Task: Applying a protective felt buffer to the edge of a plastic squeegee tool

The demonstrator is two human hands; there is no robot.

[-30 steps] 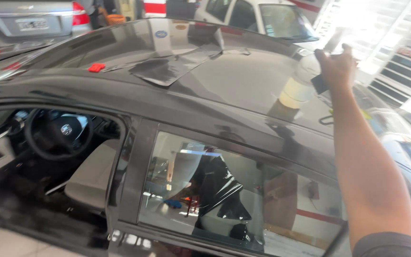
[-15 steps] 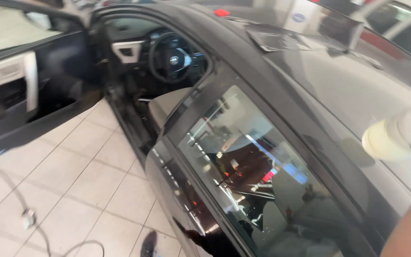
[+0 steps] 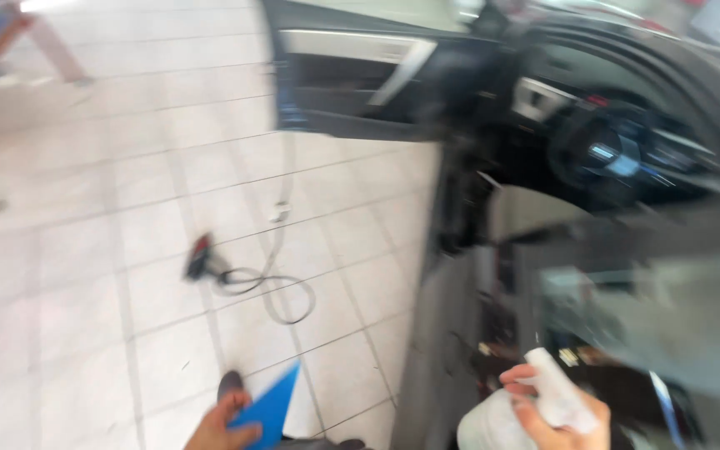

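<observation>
My right hand point(image 3: 556, 412) grips a white plastic spray bottle point(image 3: 535, 408) beside the dark car's open door point(image 3: 360, 75); my left hand point(image 3: 222, 425) clasps a blue triangular squeegee point(image 3: 270, 410) above the tiled floor point(image 3: 85, 250).

- A blue squeegee card point(image 3: 270, 408), flat, stiff and triangular in outline, is pinched at its lower edge by the left hand point(image 3: 225, 427). Its pointed corner tilts up and to the right, toward the car's door sill point(image 3: 427, 333). It sits left of the sill and above the tiled floor. The picture is blurred, so finer detail cannot be told.
- A white spray bottle point(image 3: 502, 421) is gripped by the right hand point(image 3: 556, 412), whose fingers wrap its pale trigger head point(image 3: 556, 392). The bottle's rounded body hangs below, just right of the door sill and low against the car's side.
</observation>
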